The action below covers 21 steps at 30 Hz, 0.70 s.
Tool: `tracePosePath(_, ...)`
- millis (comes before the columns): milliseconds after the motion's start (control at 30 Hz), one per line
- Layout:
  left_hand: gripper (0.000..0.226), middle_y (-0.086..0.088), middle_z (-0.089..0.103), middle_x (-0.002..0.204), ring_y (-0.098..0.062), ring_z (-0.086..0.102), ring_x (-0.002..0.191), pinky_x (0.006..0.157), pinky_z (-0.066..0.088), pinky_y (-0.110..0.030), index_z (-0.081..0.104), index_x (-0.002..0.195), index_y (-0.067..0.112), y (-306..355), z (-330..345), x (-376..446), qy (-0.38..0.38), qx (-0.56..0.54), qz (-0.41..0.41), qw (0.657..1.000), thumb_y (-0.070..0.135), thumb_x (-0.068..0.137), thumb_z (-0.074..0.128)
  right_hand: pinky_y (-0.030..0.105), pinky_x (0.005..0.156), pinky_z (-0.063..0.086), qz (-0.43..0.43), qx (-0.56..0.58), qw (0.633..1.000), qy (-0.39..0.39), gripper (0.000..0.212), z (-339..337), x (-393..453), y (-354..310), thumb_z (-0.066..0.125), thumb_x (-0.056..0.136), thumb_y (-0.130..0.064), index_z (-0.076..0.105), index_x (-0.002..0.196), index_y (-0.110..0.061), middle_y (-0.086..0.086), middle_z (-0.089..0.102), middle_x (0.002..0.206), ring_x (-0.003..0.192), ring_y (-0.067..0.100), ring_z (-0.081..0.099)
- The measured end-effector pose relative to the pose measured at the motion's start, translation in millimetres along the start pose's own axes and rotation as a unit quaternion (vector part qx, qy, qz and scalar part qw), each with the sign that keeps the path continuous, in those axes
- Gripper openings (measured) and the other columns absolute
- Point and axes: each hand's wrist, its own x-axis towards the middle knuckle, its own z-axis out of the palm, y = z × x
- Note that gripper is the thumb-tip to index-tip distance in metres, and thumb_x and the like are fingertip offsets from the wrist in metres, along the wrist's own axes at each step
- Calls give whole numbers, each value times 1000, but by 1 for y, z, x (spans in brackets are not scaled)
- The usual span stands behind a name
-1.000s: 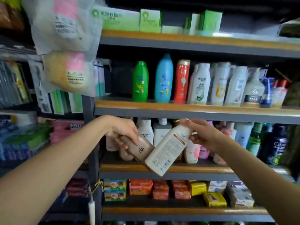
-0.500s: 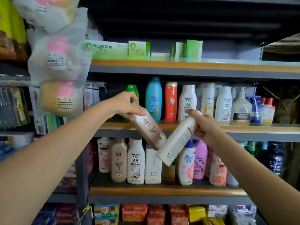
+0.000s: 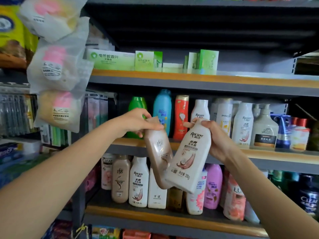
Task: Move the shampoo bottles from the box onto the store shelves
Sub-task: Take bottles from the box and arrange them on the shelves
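- Left hand (image 3: 136, 122): fingers curled round the cap end of brown shampoo bottle (image 3: 158, 152), thumb on the near face.
- Brown shampoo bottle held in the air, tilted, cap up-left, base down-right, in front of the middle shelf (image 3: 259, 152) edge.
- Right hand (image 3: 216, 137): fingers wrapped round the neck and shoulder of white Racien bottle (image 3: 189, 157), thumb over the cap.
- White Racien bottle also held in the air, tilted, cap up, base down-left, label facing camera.
- Bases of the two held bottles overlap in view, white in front of brown; real contact not discernible.
- Both held in front of the gap between middle shelf and lower shelf (image 3: 138, 212), resting on neither.
- Middle shelf stock: green bottle (image 3: 137, 105) partly behind left hand, blue bottle (image 3: 162, 107), red bottle (image 3: 181, 116), then white bottles to the right.
- Lower shelf: row of upright bottles, incl. matching brown and white Racien ones.
- Upper shelf (image 3: 189, 78): green cartons (image 3: 112, 60).
- Bagged items (image 3: 58, 66) hanging at left.
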Motion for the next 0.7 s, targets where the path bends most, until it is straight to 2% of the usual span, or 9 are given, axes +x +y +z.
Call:
tracePosePath(100, 24, -1, 56, 83, -8, 47, 58, 42, 41, -15, 51, 84, 25, 0, 1, -3, -6, -29, 0, 1000, 31, 77, 73, 32, 69, 52, -8, -23, 999, -22, 22, 1, 8, 4, 36, 93, -13, 58, 93, -14, -2, 69, 86, 74, 15, 63)
tracePosePath(167, 24, 0, 55, 82, -8, 48, 60, 42, 40, -15, 55, 92, 20, 0, 0, -5, -7, -41, -3, 999, 31, 78, 72, 33, 71, 51, -3, -54, 998, -37, 23, 1, 11, 6, 35, 93, -12, 58, 93, -15, -3, 67, 83, 74, 15, 61)
tracePosePath(233, 31, 0, 55, 82, -8, 49, 62, 42, 40, -15, 57, 99, 17, -2, -2, -6, -10, -23, -6, 1000, 32, 78, 72, 32, 70, 52, 4, -89, 995, -49, 21, -1, 13, 7, 38, 93, -12, 59, 94, -15, -1, 69, 86, 78, 16, 63)
tracePosePath(300, 32, 0, 56, 80, -8, 49, 59, 41, 39, -15, 57, 97, 17, -7, -4, -6, -21, 6, -12, 1000, 34, 76, 73, 30, 70, 53, 5, -145, 987, -66, 16, -5, 13, 5, 44, 93, -13, 59, 99, -15, 3, 70, 94, 86, 16, 65)
tracePosePath(400, 32, -1, 55, 80, -6, 47, 54, 42, 39, -16, 57, 96, 17, -15, -2, -4, -40, 35, -19, 998, 33, 74, 75, 31, 76, 54, 8, -275, 955, -108, 15, -3, 11, 1, 55, 91, -12, 58, 105, -14, 7, 69, 101, 93, 17, 65)
tracePosePath(467, 33, -2, 56, 79, -8, 48, 55, 43, 40, -17, 56, 97, 16, -18, 4, -3, -50, 35, -23, 998, 30, 75, 75, 29, 72, 51, 12, -352, 922, -159, 20, 4, 9, 6, 61, 88, -7, 58, 105, -16, 5, 65, 96, 82, 15, 61)
tracePosePath(533, 32, -4, 59, 80, -9, 50, 57, 44, 42, -17, 56, 96, 16, -19, 9, -2, -63, 35, -23, 997, 29, 74, 75, 30, 71, 49, 24, -392, 901, -184, 26, 7, 8, 15, 65, 85, -5, 60, 105, -21, 2, 62, 92, 80, 17, 57)
tracePosePath(600, 33, -7, 60, 83, -11, 50, 59, 44, 43, -17, 56, 97, 16, -17, 11, -1, -68, 40, -16, 997, 30, 74, 75, 29, 72, 49, 40, -385, 905, -175, 28, 2, 5, 16, 64, 84, -2, 61, 104, -21, 3, 62, 94, 84, 18, 57)
tracePosePath(700, 36, -6, 59, 84, -13, 49, 62, 44, 42, -17, 56, 100, 17, -10, 10, 3, -60, 38, -5, 997, 32, 73, 76, 15, 68, 49, 23, -375, 921, -108, 30, -9, -2, -3, 63, 84, 4, 60, 101, -20, 0, 61, 97, 82, 5, 59)
